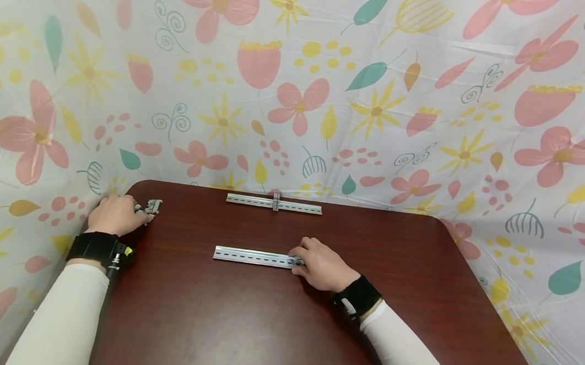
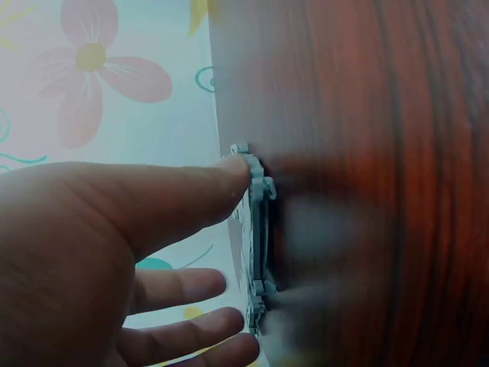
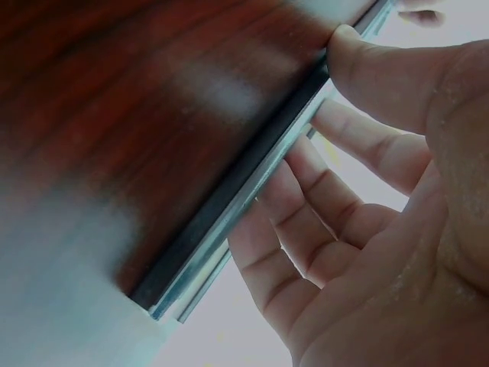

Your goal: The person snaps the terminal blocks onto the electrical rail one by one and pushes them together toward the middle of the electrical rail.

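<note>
My left hand (image 1: 114, 214) is at the far left corner of the table, beside small grey terminal blocks (image 1: 153, 205). The left wrist view shows its thumb pressed on the upper end of a grey terminal block (image 2: 260, 222); the index finger is hidden behind the thumb. My right hand (image 1: 324, 266) grips the right end of a slotted metal DIN rail (image 1: 251, 256) lying across the middle of the table. In the right wrist view, the thumb is on one edge of that rail (image 3: 229, 202) and the fingers on the other.
A second DIN rail (image 1: 242, 199) lies near the back edge, with a grey block (image 1: 276, 201) mounted around its middle. The dark red-brown table (image 1: 245, 318) meets a flower-patterned cloth (image 1: 299, 50) at the back and on both sides.
</note>
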### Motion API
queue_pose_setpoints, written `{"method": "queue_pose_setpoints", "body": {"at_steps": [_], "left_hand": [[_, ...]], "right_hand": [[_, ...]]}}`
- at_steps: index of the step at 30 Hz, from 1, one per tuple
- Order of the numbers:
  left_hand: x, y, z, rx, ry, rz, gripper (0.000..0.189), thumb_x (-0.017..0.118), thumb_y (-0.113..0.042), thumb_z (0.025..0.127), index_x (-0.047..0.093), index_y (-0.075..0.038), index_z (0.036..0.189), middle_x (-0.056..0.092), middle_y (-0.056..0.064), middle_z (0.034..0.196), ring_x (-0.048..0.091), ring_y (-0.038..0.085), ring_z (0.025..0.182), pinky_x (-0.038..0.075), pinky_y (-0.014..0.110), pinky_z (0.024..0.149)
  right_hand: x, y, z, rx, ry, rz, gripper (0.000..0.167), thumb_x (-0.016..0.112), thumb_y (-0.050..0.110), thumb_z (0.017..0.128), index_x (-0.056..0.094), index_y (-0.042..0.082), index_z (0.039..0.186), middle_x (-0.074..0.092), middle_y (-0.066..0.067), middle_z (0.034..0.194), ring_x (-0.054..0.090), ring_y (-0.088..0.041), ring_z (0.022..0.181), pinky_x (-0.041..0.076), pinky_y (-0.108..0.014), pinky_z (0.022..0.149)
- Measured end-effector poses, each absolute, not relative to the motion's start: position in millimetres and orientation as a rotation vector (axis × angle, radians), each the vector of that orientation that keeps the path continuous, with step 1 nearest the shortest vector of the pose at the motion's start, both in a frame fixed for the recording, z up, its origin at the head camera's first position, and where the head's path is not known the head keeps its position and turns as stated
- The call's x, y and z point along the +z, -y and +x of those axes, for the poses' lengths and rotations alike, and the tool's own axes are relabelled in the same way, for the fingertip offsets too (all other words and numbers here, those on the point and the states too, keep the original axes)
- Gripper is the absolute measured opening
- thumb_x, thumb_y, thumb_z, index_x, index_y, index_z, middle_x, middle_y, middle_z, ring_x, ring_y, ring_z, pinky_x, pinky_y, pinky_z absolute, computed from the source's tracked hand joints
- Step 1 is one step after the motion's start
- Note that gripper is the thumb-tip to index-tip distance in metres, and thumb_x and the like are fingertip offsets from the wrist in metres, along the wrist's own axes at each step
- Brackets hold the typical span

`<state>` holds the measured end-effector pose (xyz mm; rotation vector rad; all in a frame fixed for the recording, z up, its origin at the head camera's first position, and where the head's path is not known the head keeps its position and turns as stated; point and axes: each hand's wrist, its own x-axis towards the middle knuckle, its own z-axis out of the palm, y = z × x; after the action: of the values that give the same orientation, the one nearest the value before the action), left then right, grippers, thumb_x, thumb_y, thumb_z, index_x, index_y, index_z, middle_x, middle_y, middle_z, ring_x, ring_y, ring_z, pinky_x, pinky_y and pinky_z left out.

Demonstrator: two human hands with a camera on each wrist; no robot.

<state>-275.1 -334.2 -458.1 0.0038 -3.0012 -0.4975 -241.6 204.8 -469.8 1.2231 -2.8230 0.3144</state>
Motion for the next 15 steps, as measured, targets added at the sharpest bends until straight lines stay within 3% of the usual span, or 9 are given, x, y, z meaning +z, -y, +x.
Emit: {"method": "queue_pose_setpoints", "body": {"at_steps": [4, 7, 15], "left_hand": [[-458.8, 335.8, -277.5, -0.501, 3.029, -0.033, 0.051, 0.076, -0.042, 0.100, 0.055, -0.013, 0.064, 0.052, 0.010, 0.065, 0.058, 0.040, 0.074, 0.047, 0.051, 0.065], [-458.6, 334.8, -277.6, -0.503, 3.040, -0.047, 0.052, 0.076, -0.040, 0.101, 0.054, -0.014, 0.062, 0.049, 0.005, 0.060, 0.056, 0.032, 0.064, 0.042, 0.044, 0.060], [-456.4, 328.8, -273.6, -0.548, 3.089, -0.003, 0.055, 0.076, -0.046, 0.102, 0.056, -0.013, 0.062, 0.047, 0.004, 0.060, 0.054, 0.029, 0.062, 0.041, 0.041, 0.055]], "right_hand": [[-469.2, -204.4, -241.6, 0.318, 2.824, 1.224, 0.031, 0.085, 0.022, 0.102, 0.077, 0.010, 0.129, 0.060, -0.003, 0.107, 0.056, -0.019, 0.094, 0.053, -0.036, 0.081], [-469.1, -204.4, -241.5, 0.315, 2.826, 1.223, 0.031, 0.085, 0.022, 0.102, 0.077, 0.010, 0.129, 0.060, -0.002, 0.107, 0.056, -0.019, 0.094, 0.053, -0.036, 0.081], [-467.7, -204.3, -240.5, 0.318, 2.829, 1.222, 0.031, 0.085, 0.022, 0.102, 0.077, 0.010, 0.129, 0.060, -0.003, 0.106, 0.056, -0.020, 0.095, 0.054, -0.036, 0.081]]}}
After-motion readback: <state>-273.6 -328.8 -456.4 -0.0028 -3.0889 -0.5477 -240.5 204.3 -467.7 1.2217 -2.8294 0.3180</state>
